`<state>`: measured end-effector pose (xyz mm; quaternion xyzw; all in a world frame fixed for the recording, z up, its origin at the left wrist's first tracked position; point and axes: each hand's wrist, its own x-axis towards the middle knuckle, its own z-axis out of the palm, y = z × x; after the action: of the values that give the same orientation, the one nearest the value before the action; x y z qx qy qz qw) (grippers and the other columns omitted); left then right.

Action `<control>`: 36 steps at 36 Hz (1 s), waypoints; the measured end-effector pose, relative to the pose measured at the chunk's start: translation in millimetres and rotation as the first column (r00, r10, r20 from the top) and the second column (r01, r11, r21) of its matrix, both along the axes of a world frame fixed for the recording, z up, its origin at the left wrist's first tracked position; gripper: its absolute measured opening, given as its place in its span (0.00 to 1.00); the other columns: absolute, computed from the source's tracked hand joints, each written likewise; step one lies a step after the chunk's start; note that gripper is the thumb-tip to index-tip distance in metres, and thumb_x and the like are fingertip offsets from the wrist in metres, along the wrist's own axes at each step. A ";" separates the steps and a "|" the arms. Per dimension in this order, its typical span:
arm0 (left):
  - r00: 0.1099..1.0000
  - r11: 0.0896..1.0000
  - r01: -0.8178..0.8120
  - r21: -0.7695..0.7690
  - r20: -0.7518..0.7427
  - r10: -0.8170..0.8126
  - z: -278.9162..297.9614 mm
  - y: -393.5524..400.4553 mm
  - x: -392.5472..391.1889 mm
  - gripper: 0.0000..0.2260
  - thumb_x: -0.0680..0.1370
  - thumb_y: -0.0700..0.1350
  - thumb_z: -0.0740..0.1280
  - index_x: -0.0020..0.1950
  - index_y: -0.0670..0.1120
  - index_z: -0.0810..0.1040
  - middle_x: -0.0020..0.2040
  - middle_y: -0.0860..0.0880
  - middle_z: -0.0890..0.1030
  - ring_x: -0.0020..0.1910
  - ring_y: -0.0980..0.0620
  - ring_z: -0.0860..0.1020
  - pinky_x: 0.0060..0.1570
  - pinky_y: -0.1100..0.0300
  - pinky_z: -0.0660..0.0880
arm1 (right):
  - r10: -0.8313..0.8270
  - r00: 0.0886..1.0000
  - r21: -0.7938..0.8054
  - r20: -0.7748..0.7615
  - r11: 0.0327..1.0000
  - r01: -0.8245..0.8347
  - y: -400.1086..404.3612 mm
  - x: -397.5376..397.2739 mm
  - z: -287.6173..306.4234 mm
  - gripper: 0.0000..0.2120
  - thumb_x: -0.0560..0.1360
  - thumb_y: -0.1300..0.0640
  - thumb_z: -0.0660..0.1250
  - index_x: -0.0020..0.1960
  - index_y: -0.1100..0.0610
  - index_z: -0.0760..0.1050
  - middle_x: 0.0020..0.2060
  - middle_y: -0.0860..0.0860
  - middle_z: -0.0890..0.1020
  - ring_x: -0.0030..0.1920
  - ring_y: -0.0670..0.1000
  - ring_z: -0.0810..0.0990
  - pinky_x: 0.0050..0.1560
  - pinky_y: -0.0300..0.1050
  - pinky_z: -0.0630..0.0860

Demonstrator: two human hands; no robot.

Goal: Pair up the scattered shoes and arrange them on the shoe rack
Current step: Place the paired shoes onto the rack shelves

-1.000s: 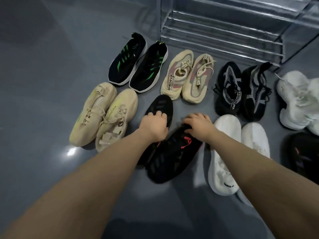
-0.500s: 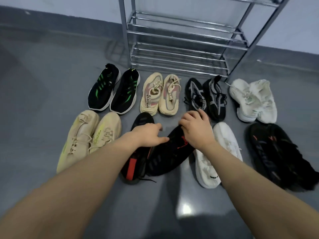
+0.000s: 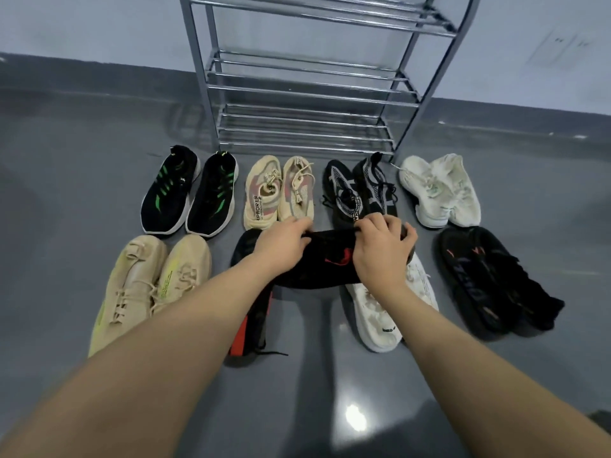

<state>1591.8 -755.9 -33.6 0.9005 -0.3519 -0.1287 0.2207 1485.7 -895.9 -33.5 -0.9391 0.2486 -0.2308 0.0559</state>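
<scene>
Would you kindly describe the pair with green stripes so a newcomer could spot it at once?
Start at the metal shoe rack against the wall. In the row of shoes on the floor just before it, take the leftmost pair. These are the only black sneakers with bright green stripes and white soles.

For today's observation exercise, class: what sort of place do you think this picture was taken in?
Probably an indoor room or entryway at home, though that is a guess. A chrome shoe rack stands against a plain wall, and paired shoes lie on a glossy grey floor.
</scene>
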 end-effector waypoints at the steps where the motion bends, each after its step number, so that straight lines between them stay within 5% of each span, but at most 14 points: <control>1: 1.000 1.000 0.001 -0.008 0.028 -0.001 1.8 -0.8 -0.1 0.06 0.80 0.44 0.59 0.56 0.47 0.71 0.55 0.46 0.75 0.55 0.43 0.74 0.52 0.48 0.72 | -0.006 1.000 0.034 -0.012 0.999 0.006 0.7 -0.9 -0.5 0.08 0.74 0.61 0.61 0.47 0.54 0.78 0.48 0.48 0.78 0.57 0.56 0.73 0.63 0.60 0.59; 5: 0.980 0.999 -0.044 -0.030 0.192 0.049 10.7 3.6 8.4 0.07 0.81 0.44 0.55 0.56 0.47 0.70 0.54 0.48 0.75 0.55 0.44 0.73 0.53 0.49 0.67 | -0.009 0.994 0.138 -0.110 0.990 0.024 7.7 8.7 9.2 0.09 0.76 0.57 0.58 0.53 0.54 0.76 0.53 0.47 0.76 0.58 0.54 0.69 0.58 0.54 0.61; 11: 0.909 0.999 -0.027 0.046 0.418 0.005 15.2 38.3 34.8 0.08 0.81 0.43 0.55 0.56 0.49 0.72 0.52 0.50 0.77 0.53 0.45 0.75 0.57 0.53 0.63 | 0.361 0.885 0.290 -0.293 0.916 -0.278 26.9 41.8 23.4 0.14 0.74 0.59 0.58 0.57 0.54 0.74 0.54 0.51 0.79 0.57 0.57 0.73 0.55 0.51 0.67; 19: 0.894 0.989 0.013 0.146 0.441 -0.077 1.2 74.3 41.9 0.09 0.81 0.44 0.56 0.58 0.49 0.72 0.54 0.51 0.76 0.59 0.48 0.73 0.67 0.54 0.56 | 0.421 0.862 0.370 -0.283 0.877 -0.307 71.7 65.4 2.7 0.07 0.78 0.55 0.60 0.52 0.56 0.74 0.48 0.55 0.81 0.52 0.59 0.77 0.42 0.47 0.68; 22: 0.866 0.991 -0.125 0.042 0.493 0.088 -2.9 82.7 41.5 0.10 0.79 0.47 0.62 0.59 0.49 0.75 0.59 0.51 0.76 0.64 0.47 0.69 0.67 0.53 0.56 | 0.382 0.894 0.346 -0.233 0.892 -0.291 80.7 74.0 0.8 0.08 0.79 0.55 0.58 0.52 0.57 0.73 0.46 0.55 0.81 0.50 0.59 0.78 0.40 0.48 0.68; 24: 0.799 0.954 -0.294 -0.056 0.533 0.278 -9.2 85.9 40.4 0.19 0.73 0.48 0.69 0.62 0.44 0.74 0.61 0.45 0.75 0.61 0.42 0.72 0.62 0.48 0.65 | 0.337 0.925 0.352 -0.176 0.899 -0.261 89.5 79.5 0.2 0.08 0.79 0.55 0.57 0.52 0.56 0.73 0.44 0.55 0.81 0.47 0.59 0.78 0.38 0.47 0.67; 27: 0.760 0.840 -0.529 -0.124 0.371 0.534 -10.5 87.1 32.9 0.34 0.71 0.51 0.71 0.71 0.39 0.62 0.67 0.39 0.68 0.64 0.38 0.69 0.62 0.44 0.67 | 0.258 0.962 0.444 -0.095 0.875 -0.191 99.5 88.1 -1.3 0.08 0.80 0.57 0.56 0.52 0.54 0.73 0.39 0.52 0.79 0.42 0.56 0.76 0.38 0.46 0.65; 31: 0.756 0.758 -0.651 -0.047 -0.138 0.640 -22.6 86.5 28.6 0.39 0.77 0.57 0.62 0.76 0.40 0.42 0.70 0.38 0.63 0.65 0.39 0.69 0.63 0.45 0.68 | 0.176 0.984 0.672 0.006 0.728 -0.135 105.9 96.5 -11.5 0.08 0.80 0.59 0.56 0.43 0.51 0.70 0.35 0.47 0.75 0.40 0.51 0.72 0.41 0.45 0.66; 33: 0.696 0.709 -0.696 -0.116 -0.356 0.624 -22.8 89.1 29.5 0.37 0.78 0.54 0.62 0.76 0.43 0.41 0.66 0.39 0.71 0.61 0.39 0.74 0.58 0.48 0.72 | 0.138 0.988 0.765 0.067 0.629 -0.140 109.0 98.2 -17.8 0.13 0.79 0.60 0.58 0.37 0.49 0.68 0.32 0.46 0.74 0.38 0.50 0.73 0.40 0.46 0.68; 36: 0.691 0.692 -0.694 -0.197 -0.450 0.565 -18.9 94.2 32.4 0.30 0.80 0.47 0.61 0.75 0.47 0.47 0.59 0.42 0.77 0.54 0.42 0.77 0.50 0.54 0.73 | 0.153 0.983 0.810 0.104 0.561 -0.173 113.7 97.5 -21.1 0.11 0.79 0.59 0.59 0.38 0.52 0.71 0.33 0.50 0.77 0.36 0.49 0.73 0.40 0.46 0.69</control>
<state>1624.2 -661.7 -52.5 0.8723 0.0138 -0.1384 0.4687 1583.2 -782.3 -54.6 -0.8242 0.2384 -0.0946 0.5048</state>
